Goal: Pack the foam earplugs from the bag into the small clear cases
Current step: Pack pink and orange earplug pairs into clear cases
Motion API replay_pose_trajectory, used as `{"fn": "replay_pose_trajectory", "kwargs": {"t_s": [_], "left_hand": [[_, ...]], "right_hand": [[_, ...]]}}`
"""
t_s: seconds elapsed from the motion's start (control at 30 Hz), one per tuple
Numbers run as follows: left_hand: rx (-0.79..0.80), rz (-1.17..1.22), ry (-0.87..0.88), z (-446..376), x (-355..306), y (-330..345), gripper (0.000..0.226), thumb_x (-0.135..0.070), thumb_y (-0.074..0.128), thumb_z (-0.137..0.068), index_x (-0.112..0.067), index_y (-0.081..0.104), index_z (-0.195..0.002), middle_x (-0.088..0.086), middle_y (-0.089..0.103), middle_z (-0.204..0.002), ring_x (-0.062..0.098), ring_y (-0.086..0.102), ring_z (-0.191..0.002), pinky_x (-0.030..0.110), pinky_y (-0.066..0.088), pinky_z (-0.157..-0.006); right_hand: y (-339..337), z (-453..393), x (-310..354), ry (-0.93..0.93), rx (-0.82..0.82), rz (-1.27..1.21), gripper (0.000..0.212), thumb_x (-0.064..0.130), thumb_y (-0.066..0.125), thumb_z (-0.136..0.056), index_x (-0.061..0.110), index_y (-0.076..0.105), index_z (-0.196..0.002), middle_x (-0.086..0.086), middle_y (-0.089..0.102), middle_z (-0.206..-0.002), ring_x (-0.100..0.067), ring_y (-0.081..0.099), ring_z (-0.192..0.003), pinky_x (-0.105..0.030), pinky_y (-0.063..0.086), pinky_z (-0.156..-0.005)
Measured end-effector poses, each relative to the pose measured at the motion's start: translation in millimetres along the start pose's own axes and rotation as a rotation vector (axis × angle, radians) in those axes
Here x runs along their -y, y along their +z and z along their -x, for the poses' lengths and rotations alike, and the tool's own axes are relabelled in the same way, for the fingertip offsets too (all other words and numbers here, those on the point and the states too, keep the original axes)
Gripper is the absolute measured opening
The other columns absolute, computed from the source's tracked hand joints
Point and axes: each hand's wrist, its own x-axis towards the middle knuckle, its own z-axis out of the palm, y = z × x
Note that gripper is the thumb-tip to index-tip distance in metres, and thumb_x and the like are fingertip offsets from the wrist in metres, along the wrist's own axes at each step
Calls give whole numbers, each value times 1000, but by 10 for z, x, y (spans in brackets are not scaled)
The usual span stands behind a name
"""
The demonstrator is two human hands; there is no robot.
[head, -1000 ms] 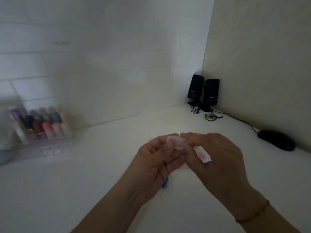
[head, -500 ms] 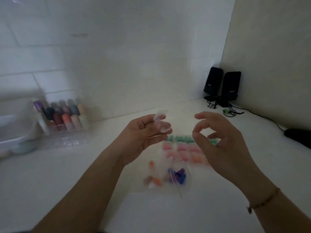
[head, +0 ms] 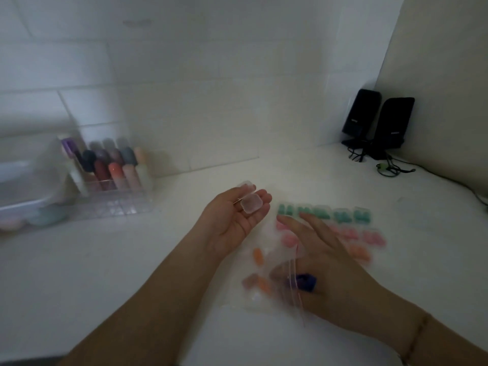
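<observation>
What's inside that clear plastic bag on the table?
The clear bag holds loose foam earplugs: orange ones, a pinkish one and a blue one. The right hand covers part of it, so others may be hidden.

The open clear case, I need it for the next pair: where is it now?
In the head view the open clear case lies on the fingers of the left hand, left of centre, just left of the row of green-filled cases on the counter.
</observation>
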Motion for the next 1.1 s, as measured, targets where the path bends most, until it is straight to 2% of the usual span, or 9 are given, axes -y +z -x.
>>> {"fn": "replay_pose_trajectory", "kwargs": {"t_s": [0.1,0.17,0.3,0.5,0.77,0.83,0.93,1.0,1.1], "left_hand": [[6,-11,-10,-5,-18,9,16,-9,51,-96,3,59,-105,25,64,-108,34,65,-98,40,56,-82],[18,-15,-18,-6,-21,6,18,-11,52,-96,3,61,-103,24,64,-108,34,65,-102,40,56,-83],[35,-25,-25,-8,1,-9,22,-13,53,-95,3,60,-108,24,64,-110,35,64,-104,40,56,-85],[18,-11,-29,-18,15,-34,22,-13,53,-94,3,60,-108,24,64,-108,34,65,-99,38,55,-82],[1,2,-30,9,3,-25,22,-13,54,-93,3,60,-106,24,64,-109,34,65,-100,38,56,-82],[8,9,-33,24,-12,-23,23,-14,54,-93,3,60,-108,23,64,-110,34,64,-100,38,56,-82],[37,13,-35,48,-32,-30,27,-14,52,-93,4,60,-113,23,63,-110,34,65,-99,38,56,-82],[69,-2,-44,69,-41,-27,32,-14,52,-94,6,59,-117,24,64,-110,33,66,-96,38,56,-82],[120,-41,-61,108,-25,-1,38,-15,51,-94,9,57,-122,24,65,-110,31,68,-93,39,57,-81]], "right_hand": [[112,-32,4,-20,-123,-2,23,69,56,-78,57,65,-95,19,13,-158,-21,8,-147,-42,26,-111],[156,-46,3,-31,-174,-7,23,69,55,-78,56,67,-93,17,19,-157,-25,19,-145,-45,30,-109],[164,-72,49,-62,-143,-15,24,63,47,-85,60,62,-103,15,17,-158,-23,16,-145,-43,28,-108],[121,-111,102,-93,-88,-17,24,54,45,-88,61,57,-107,14,12,-159,-27,17,-145,-53,31,-107],[136,-98,85,-161,-275,-7,21,39,59,-82,49,70,-97,13,35,-151,-26,30,-140,-52,37,-102],[17,-28,41,-173,-330,-10,16,43,58,-84,43,73,-91,14,41,-147,-25,30,-140,-52,37,-103],[-284,54,-30,-173,-384,-107,21,49,56,-88,39,73,-94,21,55,-132,-16,43,-131,-38,39,-103],[-461,30,-43,-101,-467,-295,18,43,62,-86,35,74,-96,23,66,-109,-6,61,-107,-27,48,-91],[-497,-168,-7,55,-584,-459,17,25,76,-78,35,74,-91,21,71,-88,1,66,-85,-11,49,-76]]}}
